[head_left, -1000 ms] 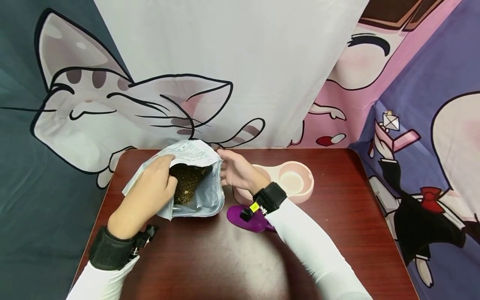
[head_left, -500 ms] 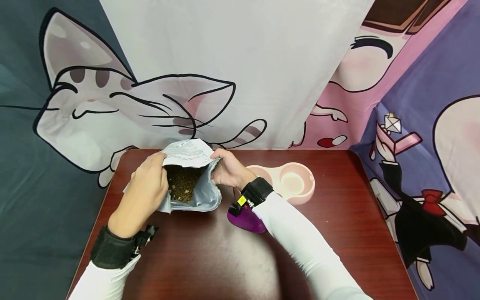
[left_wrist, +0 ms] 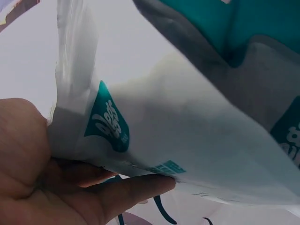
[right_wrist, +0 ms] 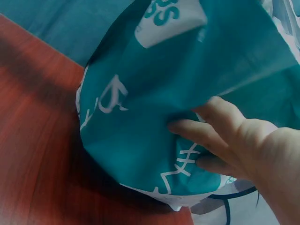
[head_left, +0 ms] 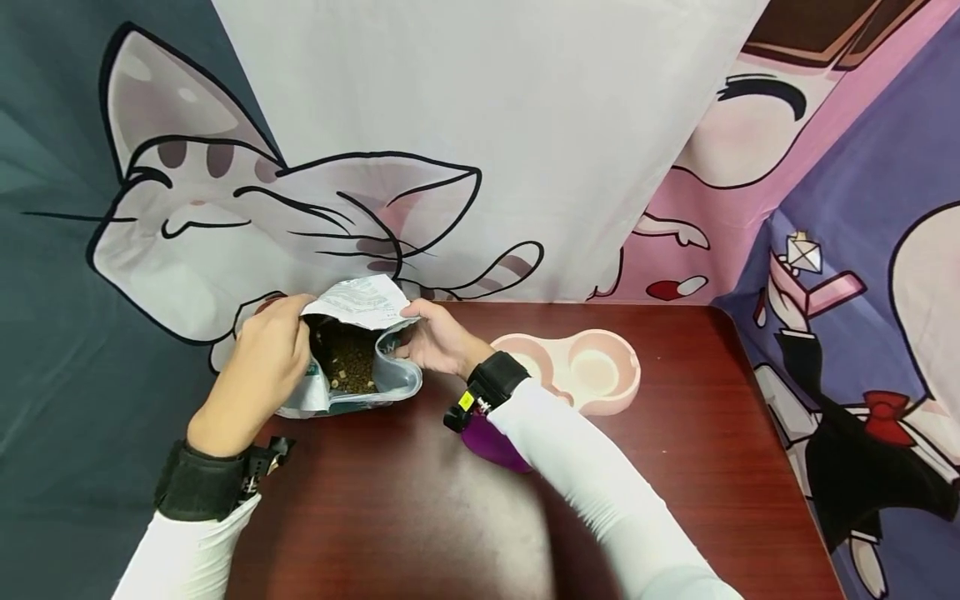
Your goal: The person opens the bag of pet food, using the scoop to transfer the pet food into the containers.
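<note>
1. Purple shows beneath the right sleeve (head_left: 600, 475): a rounded scoop (head_left: 493, 443) on the surface (head_left: 697, 433) (we take it for a scoop; the arm hides its handle).
2. Beyond it and to its left, we see the bag (head_left: 399, 379) between the left hand (head_left: 266, 350) and the right hand (head_left: 438, 340), its mouth gaping towards us, brown pellets (head_left: 352, 358) inside. Its long axis is foreshortened, and we cannot tell whether its base touches the surface.
3. The left hand grips the bag's left edge, fingers curled round it.
4. The right hand pinches the opposite edge, thumb at the corner of the printed flap (head_left: 360, 302), other fingertips bent against the teal outside.
5. Right of the bag, just beside the wristband (head_left: 497, 379), sits the pink double bowl (head_left: 562, 354). We judge this sideways relation the one that matters: the right hand is nearer to both bowl and scoop.
6. Farthest off, we have the cat-printed cloth (head_left: 487, 100) behind the surface.
</note>
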`<move>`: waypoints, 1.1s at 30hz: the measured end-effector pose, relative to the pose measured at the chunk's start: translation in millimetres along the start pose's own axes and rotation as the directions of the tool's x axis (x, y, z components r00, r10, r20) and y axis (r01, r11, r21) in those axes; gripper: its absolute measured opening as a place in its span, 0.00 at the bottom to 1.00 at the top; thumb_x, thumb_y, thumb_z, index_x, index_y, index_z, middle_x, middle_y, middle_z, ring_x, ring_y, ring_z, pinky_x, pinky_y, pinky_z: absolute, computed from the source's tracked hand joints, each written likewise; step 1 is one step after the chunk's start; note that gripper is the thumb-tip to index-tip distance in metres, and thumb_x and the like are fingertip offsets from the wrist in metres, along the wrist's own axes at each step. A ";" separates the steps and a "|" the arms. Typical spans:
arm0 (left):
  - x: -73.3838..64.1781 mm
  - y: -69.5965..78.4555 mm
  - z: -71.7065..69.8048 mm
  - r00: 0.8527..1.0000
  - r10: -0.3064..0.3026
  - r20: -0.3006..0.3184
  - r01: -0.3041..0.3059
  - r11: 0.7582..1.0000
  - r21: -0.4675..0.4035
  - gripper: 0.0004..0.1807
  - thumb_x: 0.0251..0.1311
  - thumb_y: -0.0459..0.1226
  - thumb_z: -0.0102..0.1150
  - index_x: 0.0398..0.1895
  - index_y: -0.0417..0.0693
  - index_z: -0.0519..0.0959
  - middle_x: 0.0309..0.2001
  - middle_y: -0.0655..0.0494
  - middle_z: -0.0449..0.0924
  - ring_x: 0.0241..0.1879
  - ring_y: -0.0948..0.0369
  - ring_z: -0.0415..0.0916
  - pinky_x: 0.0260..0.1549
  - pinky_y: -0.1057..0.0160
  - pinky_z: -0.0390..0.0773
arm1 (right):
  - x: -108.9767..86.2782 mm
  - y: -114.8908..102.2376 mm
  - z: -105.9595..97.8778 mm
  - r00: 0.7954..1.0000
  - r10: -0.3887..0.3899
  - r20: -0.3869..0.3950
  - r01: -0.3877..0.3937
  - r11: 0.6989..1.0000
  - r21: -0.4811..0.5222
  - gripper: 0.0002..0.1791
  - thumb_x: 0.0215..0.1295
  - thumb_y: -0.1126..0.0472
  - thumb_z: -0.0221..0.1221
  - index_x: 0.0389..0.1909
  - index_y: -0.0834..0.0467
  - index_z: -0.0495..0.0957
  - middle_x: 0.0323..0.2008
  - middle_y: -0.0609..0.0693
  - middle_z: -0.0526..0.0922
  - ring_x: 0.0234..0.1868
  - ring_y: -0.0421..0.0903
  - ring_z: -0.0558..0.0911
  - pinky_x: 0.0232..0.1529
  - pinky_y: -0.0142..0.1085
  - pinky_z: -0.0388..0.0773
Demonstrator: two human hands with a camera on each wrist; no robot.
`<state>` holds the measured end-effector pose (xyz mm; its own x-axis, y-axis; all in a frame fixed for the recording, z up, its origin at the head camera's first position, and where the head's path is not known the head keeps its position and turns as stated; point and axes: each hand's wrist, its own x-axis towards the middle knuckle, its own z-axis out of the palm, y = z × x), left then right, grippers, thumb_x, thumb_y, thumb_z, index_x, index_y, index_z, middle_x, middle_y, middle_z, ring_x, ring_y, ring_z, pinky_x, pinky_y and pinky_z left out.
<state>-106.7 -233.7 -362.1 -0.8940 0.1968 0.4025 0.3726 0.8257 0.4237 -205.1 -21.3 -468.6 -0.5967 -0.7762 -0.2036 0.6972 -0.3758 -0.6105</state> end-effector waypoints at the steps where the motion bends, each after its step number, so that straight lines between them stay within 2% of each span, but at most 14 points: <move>1: 0.4 -0.8 0.0 1.000 -0.003 -0.001 0.003 1.000 -0.012 0.22 0.74 0.26 0.35 0.59 0.25 0.77 0.56 0.27 0.79 0.53 0.33 0.78 0.46 0.34 0.78 | -1.6 -0.6 -0.3 1.000 -0.004 0.006 0.004 1.000 -0.020 0.29 0.70 0.54 0.38 0.72 0.50 0.56 0.65 0.54 0.62 0.68 0.69 0.65 0.48 0.46 0.78; 3: 1.1 -0.4 -0.3 1.000 -0.013 -0.001 0.013 1.000 -0.022 0.22 0.75 0.27 0.35 0.59 0.26 0.77 0.56 0.28 0.79 0.52 0.34 0.79 0.44 0.35 0.78 | -6.5 -1.5 -1.7 1.000 -0.009 0.011 0.010 0.999 -0.050 0.30 0.74 0.45 0.38 0.74 0.50 0.54 0.70 0.60 0.56 0.56 0.62 0.73 0.46 0.44 0.79; 5: 2.1 0.4 -0.4 1.000 -0.028 0.000 0.028 0.999 -0.026 0.21 0.76 0.28 0.37 0.58 0.28 0.78 0.55 0.30 0.81 0.51 0.36 0.80 0.44 0.36 0.78 | -13.2 -1.4 -3.4 1.000 -0.017 0.009 0.018 0.997 -0.076 0.34 0.75 0.37 0.37 0.75 0.50 0.53 0.73 0.65 0.51 0.48 0.56 0.76 0.46 0.43 0.79; 8: 3.3 2.0 -0.9 0.998 -0.056 0.005 0.056 0.998 -0.012 0.19 0.77 0.32 0.41 0.57 0.30 0.79 0.52 0.32 0.82 0.52 0.36 0.80 0.47 0.35 0.77 | -23.7 0.7 -4.1 0.999 -0.037 0.009 0.038 0.991 -0.130 0.40 0.77 0.33 0.36 0.79 0.55 0.49 0.75 0.66 0.51 0.52 0.54 0.77 0.53 0.45 0.79; 11: 4.4 4.2 -1.1 0.997 -0.076 0.025 0.076 0.997 0.002 0.18 0.79 0.36 0.44 0.56 0.31 0.79 0.52 0.33 0.82 0.54 0.36 0.79 0.50 0.34 0.76 | -33.0 3.0 -0.7 0.998 -0.064 -0.011 0.061 0.980 -0.191 0.39 0.80 0.46 0.40 0.83 0.57 0.40 0.79 0.66 0.50 0.69 0.64 0.70 0.66 0.55 0.74; 13: 5.0 5.6 -1.1 0.996 -0.084 0.039 0.084 0.996 0.004 0.19 0.80 0.37 0.44 0.57 0.31 0.78 0.53 0.32 0.81 0.55 0.35 0.78 0.51 0.34 0.75 | -37.4 3.7 3.7 0.996 -0.079 -0.036 0.068 0.966 -0.251 0.40 0.79 0.59 0.42 0.84 0.57 0.34 0.82 0.64 0.44 0.78 0.66 0.60 0.72 0.60 0.66; 15: 5.2 6.3 -1.4 0.995 -0.088 0.051 0.088 0.996 0.001 0.19 0.81 0.38 0.44 0.58 0.30 0.77 0.54 0.31 0.81 0.56 0.34 0.77 0.52 0.33 0.75 | -40.4 4.3 8.5 0.994 -0.092 -0.052 0.071 0.946 -0.317 0.44 0.74 0.71 0.42 0.84 0.57 0.30 0.83 0.63 0.40 0.81 0.65 0.51 0.75 0.62 0.59; 17: 5.0 6.8 -1.8 0.994 -0.092 0.061 0.092 0.996 0.001 0.20 0.81 0.38 0.43 0.60 0.29 0.76 0.55 0.31 0.80 0.57 0.34 0.76 0.54 0.33 0.74 | -43.0 5.0 12.3 0.993 -0.102 -0.067 0.067 0.912 -0.405 0.46 0.69 0.77 0.40 0.83 0.59 0.32 0.82 0.65 0.44 0.81 0.62 0.54 0.75 0.60 0.61; 20: 3.5 7.6 -2.8 0.992 -0.103 0.079 0.103 0.995 0.000 0.21 0.81 0.37 0.42 0.63 0.29 0.75 0.58 0.30 0.79 0.60 0.33 0.75 0.57 0.33 0.73 | -48.4 6.5 15.1 0.991 -0.125 -0.053 0.077 0.837 -0.542 0.43 0.65 0.81 0.37 0.83 0.64 0.40 0.79 0.69 0.55 0.75 0.58 0.66 0.71 0.55 0.70; 21: 3.1 8.0 -3.0 0.991 -0.106 0.087 0.107 0.994 -0.001 0.21 0.81 0.37 0.42 0.64 0.29 0.74 0.60 0.29 0.78 0.61 0.33 0.74 0.58 0.32 0.72 | -51.0 6.9 15.3 0.989 -0.140 -0.057 0.079 0.798 -0.598 0.41 0.66 0.80 0.37 0.82 0.65 0.43 0.75 0.71 0.61 0.70 0.57 0.72 0.67 0.53 0.75; 23: 2.4 9.2 -1.9 0.988 -0.112 0.104 0.113 0.994 -0.006 0.23 0.81 0.38 0.42 0.66 0.29 0.73 0.62 0.28 0.76 0.63 0.32 0.73 0.59 0.31 0.71 | -56.1 8.0 14.5 0.982 -0.181 -0.056 0.087 0.695 -0.714 0.38 0.67 0.80 0.39 0.79 0.67 0.51 0.66 0.72 0.72 0.58 0.53 0.80 0.58 0.45 0.83; 26: 1.6 12.2 1.7 0.986 -0.111 0.121 0.112 0.994 -0.004 0.23 0.81 0.38 0.42 0.67 0.30 0.72 0.62 0.28 0.76 0.63 0.32 0.73 0.58 0.30 0.71 | -64.2 9.8 12.0 0.966 -0.245 -0.084 0.058 0.518 -0.853 0.33 0.66 0.78 0.43 0.74 0.68 0.63 0.53 0.69 0.83 0.44 0.45 0.83 0.44 0.35 0.85; 28: 0.8 15.1 5.2 0.986 -0.109 0.127 0.109 0.994 0.003 0.23 0.81 0.38 0.43 0.67 0.30 0.73 0.62 0.29 0.76 0.62 0.32 0.73 0.57 0.30 0.72 | -68.1 11.2 9.4 0.955 -0.277 -0.102 0.030 0.434 -0.901 0.30 0.65 0.77 0.45 0.69 0.67 0.68 0.49 0.66 0.86 0.40 0.42 0.83 0.41 0.32 0.84; 33: -2.5 23.7 15.6 0.989 -0.081 0.122 0.079 0.997 0.023 0.21 0.79 0.36 0.45 0.63 0.29 0.76 0.60 0.30 0.78 0.62 0.35 0.76 0.58 0.32 0.74 | -76.3 12.7 3.5 0.934 -0.315 -0.169 -0.073 0.295 -0.953 0.27 0.65 0.74 0.49 0.66 0.64 0.73 0.49 0.59 0.87 0.41 0.41 0.82 0.46 0.34 0.81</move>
<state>-99.6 -206.4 -365.8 -0.9449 0.1922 0.2652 0.2952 0.8505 0.4353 -149.4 31.4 -458.1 -0.8438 -0.5213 -0.1276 -0.1295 0.4286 -0.8942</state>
